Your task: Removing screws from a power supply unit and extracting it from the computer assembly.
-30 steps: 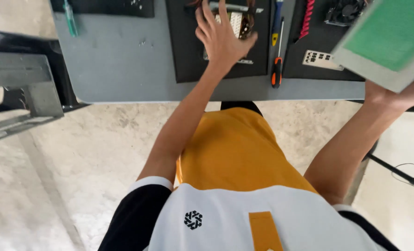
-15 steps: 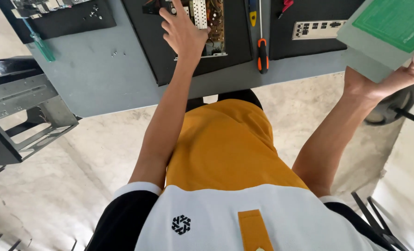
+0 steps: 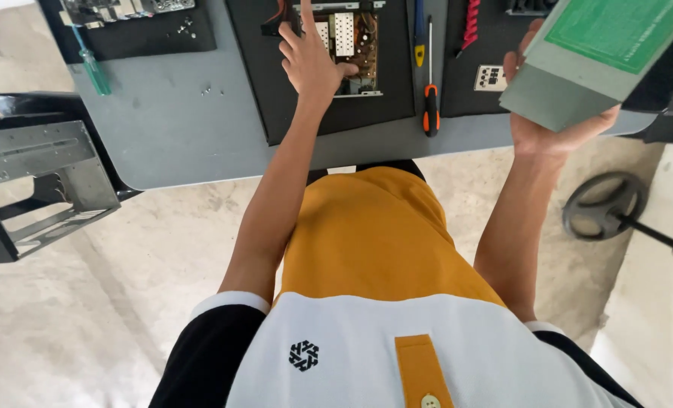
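Gripping a grey metal cover (image 3: 578, 72) with green label, right hand (image 3: 555, 128) fingers curled; left hand (image 3: 310, 60) rests spread on the open power supply (image 3: 348, 41).

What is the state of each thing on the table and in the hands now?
Left hand: open, flat on the open power unit.
Right hand: closed grip under the grey cover, lifted and tilted.
Orange screwdriver: lying flat, untouched.
Green screwdriver: lying flat at the table edge.
Metal case: empty, beside the table.

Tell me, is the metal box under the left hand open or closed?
Open. The metal box has no cover, so its brown board and wiring show beside the left hand. The right hand holds a grey cover.
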